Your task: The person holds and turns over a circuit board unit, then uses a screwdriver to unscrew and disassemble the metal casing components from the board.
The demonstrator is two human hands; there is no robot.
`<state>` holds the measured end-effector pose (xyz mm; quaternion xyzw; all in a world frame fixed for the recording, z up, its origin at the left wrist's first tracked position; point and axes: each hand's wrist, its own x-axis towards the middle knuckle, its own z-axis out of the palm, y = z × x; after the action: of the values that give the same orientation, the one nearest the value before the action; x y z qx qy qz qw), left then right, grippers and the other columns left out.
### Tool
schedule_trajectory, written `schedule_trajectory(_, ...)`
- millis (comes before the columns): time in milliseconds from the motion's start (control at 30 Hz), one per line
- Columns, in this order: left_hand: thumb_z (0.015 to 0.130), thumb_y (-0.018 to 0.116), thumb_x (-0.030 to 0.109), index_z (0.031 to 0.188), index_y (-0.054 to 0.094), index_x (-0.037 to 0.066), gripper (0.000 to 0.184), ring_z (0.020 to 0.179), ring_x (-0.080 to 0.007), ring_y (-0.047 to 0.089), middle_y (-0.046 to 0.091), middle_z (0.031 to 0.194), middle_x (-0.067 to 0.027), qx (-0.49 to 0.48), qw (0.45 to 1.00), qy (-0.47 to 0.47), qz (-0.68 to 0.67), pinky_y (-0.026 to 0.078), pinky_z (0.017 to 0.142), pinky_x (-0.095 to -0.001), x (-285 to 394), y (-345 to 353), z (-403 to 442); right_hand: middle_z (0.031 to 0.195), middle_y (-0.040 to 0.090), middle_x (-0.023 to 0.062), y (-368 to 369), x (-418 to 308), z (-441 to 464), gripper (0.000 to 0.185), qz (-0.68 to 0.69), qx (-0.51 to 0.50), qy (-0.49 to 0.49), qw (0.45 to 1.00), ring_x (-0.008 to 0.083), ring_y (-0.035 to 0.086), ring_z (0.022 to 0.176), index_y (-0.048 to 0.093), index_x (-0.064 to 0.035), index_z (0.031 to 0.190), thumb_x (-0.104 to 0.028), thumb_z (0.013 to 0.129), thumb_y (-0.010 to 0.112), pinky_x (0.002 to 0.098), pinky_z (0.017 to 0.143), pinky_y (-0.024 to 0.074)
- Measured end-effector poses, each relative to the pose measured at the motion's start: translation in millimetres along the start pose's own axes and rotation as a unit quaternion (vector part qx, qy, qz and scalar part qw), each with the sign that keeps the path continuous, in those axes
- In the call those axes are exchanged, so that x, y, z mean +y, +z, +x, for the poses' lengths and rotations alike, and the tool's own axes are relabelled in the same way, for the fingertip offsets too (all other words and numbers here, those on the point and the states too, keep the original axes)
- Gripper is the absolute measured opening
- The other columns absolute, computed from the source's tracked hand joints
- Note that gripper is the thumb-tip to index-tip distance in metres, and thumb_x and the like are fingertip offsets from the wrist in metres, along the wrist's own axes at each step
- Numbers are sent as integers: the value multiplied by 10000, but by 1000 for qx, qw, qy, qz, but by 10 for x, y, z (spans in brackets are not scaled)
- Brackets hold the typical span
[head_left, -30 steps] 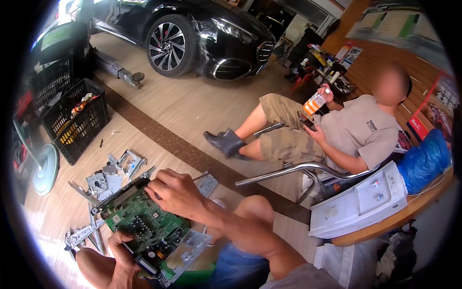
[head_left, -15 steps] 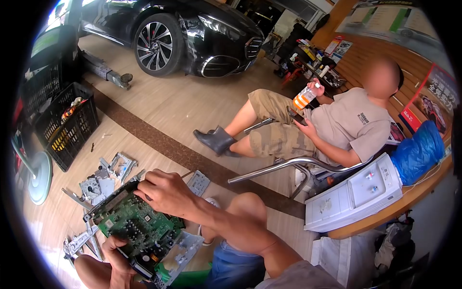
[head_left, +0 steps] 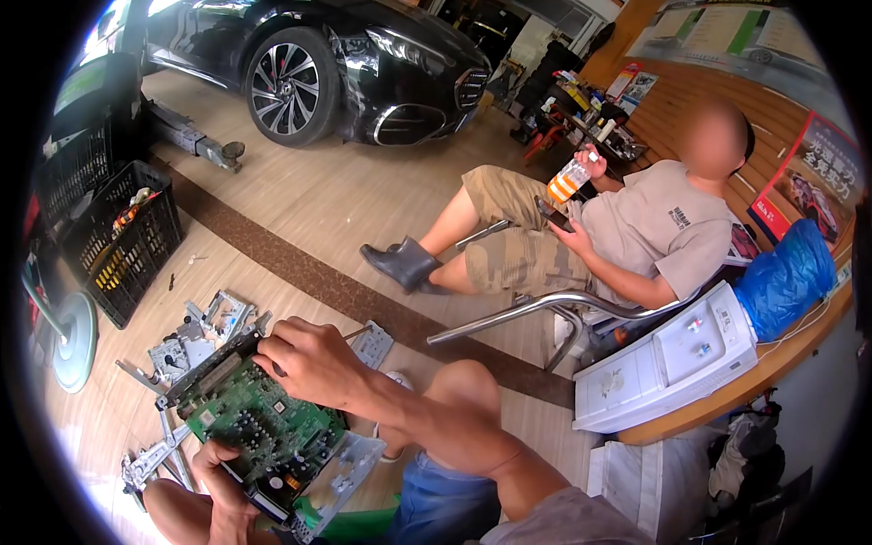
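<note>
A green circuit board (head_left: 263, 404) in a metal-framed electronic unit lies tilted over my lap. My left hand (head_left: 222, 477) grips the unit's lower left side, with the thumb over the board's edge. At the upper edge, my right hand (head_left: 313, 363) is closed, its fingers bent together close to the frame. What it pinches is hidden by the fingers; a thin rod (head_left: 357, 333) shows just beyond the knuckles. A silver metal plate (head_left: 345, 477) with holes sticks out at the unit's lower right.
Loose metal brackets (head_left: 195, 336) lie on the floor beyond the unit. A black crate (head_left: 127, 245) stands at left. A seated person (head_left: 654, 222) holds a bottle and a phone. A chrome chair arm (head_left: 518, 309), a white water dispenser (head_left: 668, 363) and a black car (head_left: 363, 82) are around.
The view has shifted slightly. Both hands stay at the same places on the unit, and the right hand's fingers have moved very little.
</note>
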<state>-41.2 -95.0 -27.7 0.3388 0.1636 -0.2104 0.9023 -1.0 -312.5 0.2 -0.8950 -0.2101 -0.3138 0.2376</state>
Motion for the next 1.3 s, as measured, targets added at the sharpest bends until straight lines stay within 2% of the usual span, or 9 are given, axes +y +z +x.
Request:
schedule_trajectory(67,749,515,66,695,570,50,79,633,-126,449,520,710,-21,16,1000,10,8,392,614,-259,-33,18,5,745,606,78,-20,7,5,118,16,-1,6,1000,271,641,735,654,-55,801,-119,795,753,382,602,542)
schedule_trajectory(167,728,497,77,813,585,40,127,779,-208,574,613,849,-70,-40,999,-2,-4,502,787,-323,-53,-289,116,777,630,100,-45,1,18,96,57,-4,29,998,300,650,754,661,-39,810,-96,802,738,400,639,544)
schedule_trajectory(200,727,494,90,867,610,22,194,795,-224,596,634,875,-87,-107,991,49,70,517,794,-339,12,-320,169,776,630,103,-53,-9,15,91,62,-11,38,997,300,651,752,662,-38,809,-92,803,734,399,638,544)
schedule_trajectory(300,725,489,105,944,627,-7,283,820,-242,622,658,916,-107,-40,999,-16,18,536,806,-360,-11,-126,41,776,631,107,-46,32,12,85,74,-27,50,996,300,652,747,661,-33,807,-85,803,728,398,639,542)
schedule_trajectory(333,722,485,118,1006,628,-29,351,840,-252,638,673,954,-120,-67,997,-15,19,548,812,-376,-29,-238,96,777,631,108,-45,40,10,85,79,-32,53,995,300,652,746,660,-31,807,-84,802,726,398,639,541)
schedule_trajectory(833,711,496,135,1065,624,-34,413,842,-273,653,679,971,-136,-43,998,-21,29,559,808,-392,-8,-63,-4,807,648,130,4,26,2,122,65,-77,103,990,321,657,787,632,-25,854,-113,835,714,411,687,545)
schedule_trajectory(933,710,497,138,1072,621,-34,419,843,-271,651,677,970,-135,-31,999,-18,27,559,806,-393,-25,-96,12,804,659,176,-25,4,26,174,62,-79,100,990,325,676,763,650,24,818,-137,873,687,410,658,567)
schedule_trajectory(1033,709,499,138,1071,621,-35,419,843,-268,649,676,965,-131,-24,999,-19,33,558,806,-392,-12,-72,-1,812,660,136,25,17,0,132,65,-85,127,986,318,665,772,634,-18,854,-119,841,717,405,681,546)
schedule_trajectory(1300,708,491,123,1027,628,-37,383,845,-263,643,673,967,-132,-41,999,-7,23,553,813,-383,-28,-133,38,794,658,154,-11,-9,0,152,109,-51,157,980,323,665,712,659,3,851,-128,840,736,401,659,540)
